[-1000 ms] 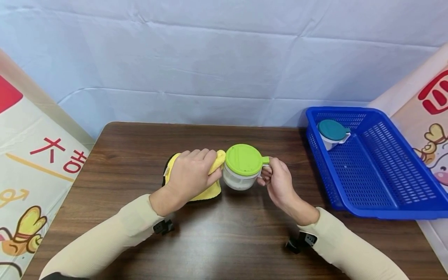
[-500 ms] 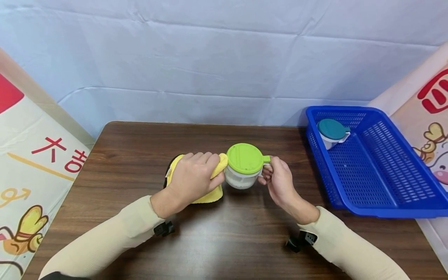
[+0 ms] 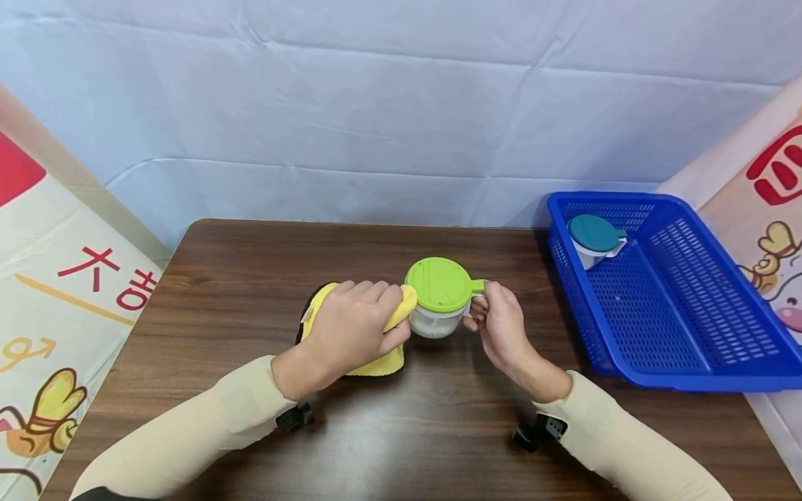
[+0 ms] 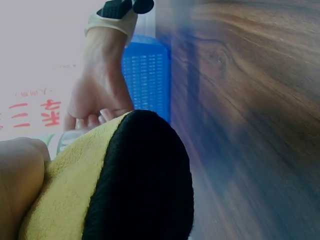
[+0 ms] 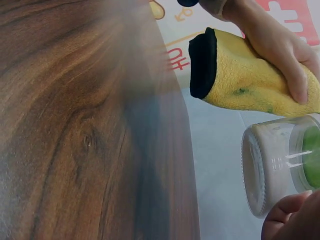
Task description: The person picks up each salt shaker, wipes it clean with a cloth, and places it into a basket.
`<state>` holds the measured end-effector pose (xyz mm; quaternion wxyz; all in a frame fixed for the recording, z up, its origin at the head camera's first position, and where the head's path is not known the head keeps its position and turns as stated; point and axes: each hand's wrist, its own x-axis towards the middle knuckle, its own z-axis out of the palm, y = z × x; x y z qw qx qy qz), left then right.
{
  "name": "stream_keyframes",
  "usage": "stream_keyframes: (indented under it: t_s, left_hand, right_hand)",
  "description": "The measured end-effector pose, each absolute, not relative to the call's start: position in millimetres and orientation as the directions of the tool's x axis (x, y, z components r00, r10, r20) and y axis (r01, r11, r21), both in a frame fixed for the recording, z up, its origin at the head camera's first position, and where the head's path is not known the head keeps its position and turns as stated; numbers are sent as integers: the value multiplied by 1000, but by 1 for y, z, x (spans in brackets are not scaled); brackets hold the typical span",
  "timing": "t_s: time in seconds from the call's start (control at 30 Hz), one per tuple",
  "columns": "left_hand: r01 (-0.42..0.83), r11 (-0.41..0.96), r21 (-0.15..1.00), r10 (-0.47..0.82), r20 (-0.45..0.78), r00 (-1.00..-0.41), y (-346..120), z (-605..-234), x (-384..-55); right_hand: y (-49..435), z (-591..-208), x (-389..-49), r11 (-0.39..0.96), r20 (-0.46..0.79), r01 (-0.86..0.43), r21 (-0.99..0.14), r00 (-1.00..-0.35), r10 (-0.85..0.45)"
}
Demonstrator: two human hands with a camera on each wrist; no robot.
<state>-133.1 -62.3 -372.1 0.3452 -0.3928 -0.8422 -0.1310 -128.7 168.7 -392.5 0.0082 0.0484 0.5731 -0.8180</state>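
Note:
A clear seasoning jar (image 3: 436, 323) with a bright green lid (image 3: 441, 284) is held up above the table by its handle. My right hand (image 3: 501, 323) grips that handle from the right. Bunched in my left hand (image 3: 351, 323) is a yellow cloth (image 3: 382, 363) with a black edge, pressed against the jar's left side. In the right wrist view, the jar (image 5: 270, 165) shows pale contents near its base, and the cloth (image 5: 245, 75) bears dark green stains. The left wrist view has the cloth (image 4: 75, 185) hiding most of the jar.
A blue plastic basket (image 3: 626, 379) stands at the table's right side. Inside its far left corner sits another jar with a teal lid (image 3: 593, 232). The brown wooden table (image 3: 401, 431) backs onto a pale hanging sheet (image 3: 388, 104).
My left hand has slid slightly right and toward me with the cloth, round the near left side of the jar. The right hand and jar have barely moved.

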Motion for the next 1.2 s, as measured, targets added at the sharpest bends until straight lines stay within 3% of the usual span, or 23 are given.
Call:
stream_keyframes:
  t_s: [0.3, 0.77, 1.2]
  left_hand:
    - [753, 654, -70, 593, 665, -454, -55, -368, -127]
    - [665, 715, -215, 588, 699, -406, -30, -366, -115]
    - [520, 823, -227, 509, 702, -498, 6, -354, -99]
  right_hand:
    - [169, -396, -129, -335, -97, 74, -939, -994, 52]
    - [169, -397, -130, -334, -96, 74, -940, -994, 50]
    - [163, -396, -127, -304, -99, 84, -949, -995, 33]
